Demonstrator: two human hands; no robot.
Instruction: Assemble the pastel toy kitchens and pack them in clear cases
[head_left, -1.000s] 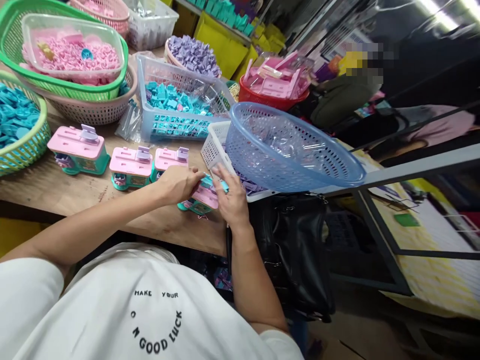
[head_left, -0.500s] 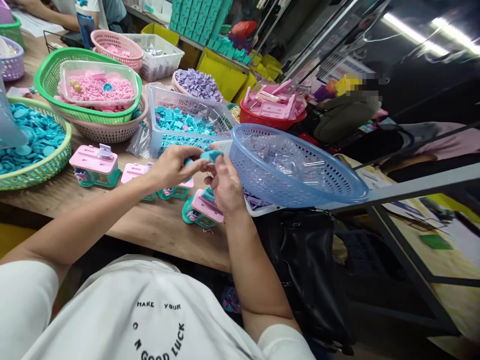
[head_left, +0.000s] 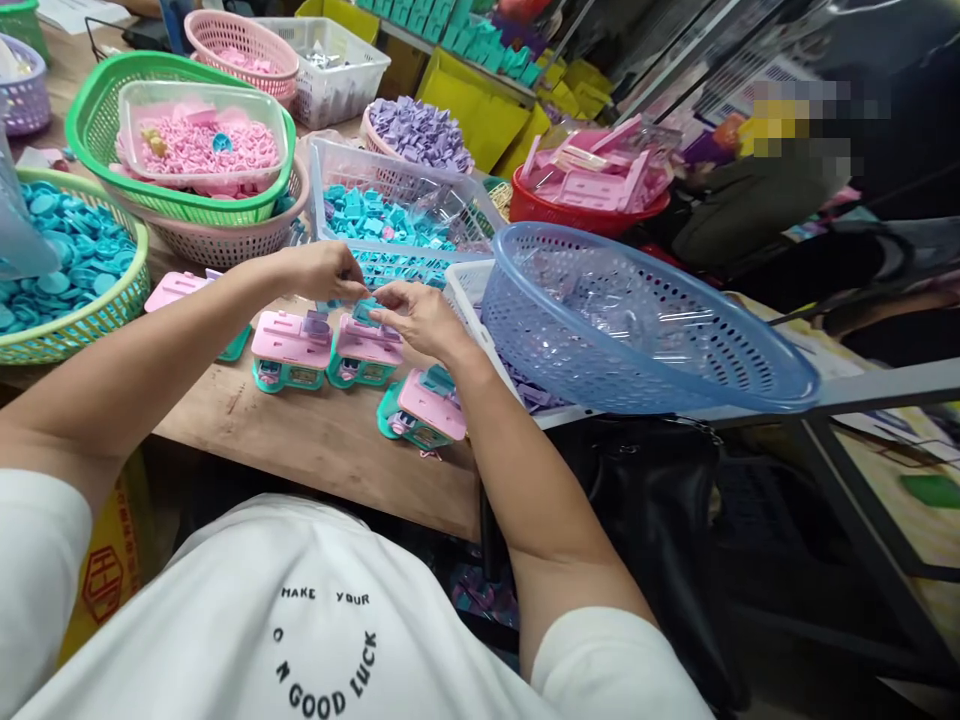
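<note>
My right hand (head_left: pixel 426 318) is closed, its thumb and fingers pinching a small blue plastic piece (head_left: pixel 366 311) at the top of a pink-and-teal toy house (head_left: pixel 367 347). Just beyond that toy, my left hand (head_left: pixel 327 270) is closed with fingertips bent down; what they hold is hidden. Left of it stands a similar toy house with a purple piece (head_left: pixel 316 326) on its pink roof. Nearer me is another toy house (head_left: pixel 431 405) with a blue piece on top. One more pink-roofed toy (head_left: pixel 178 288) is partly covered by my left forearm.
Behind my hands sits a clear bin (head_left: pixel 330 205) of blue parts. A blue basket (head_left: pixel 637 375) of clear plastic pieces rests over a white tray (head_left: pixel 457 285) at right. Left are a green basket (head_left: pixel 86 150) and a yellow-green basket (head_left: pixel 82 345) of blue discs.
Both hands have gone from handling blue pieces in the air to the top of a toy house. My right hand has moved left, and the camera view has shifted.
</note>
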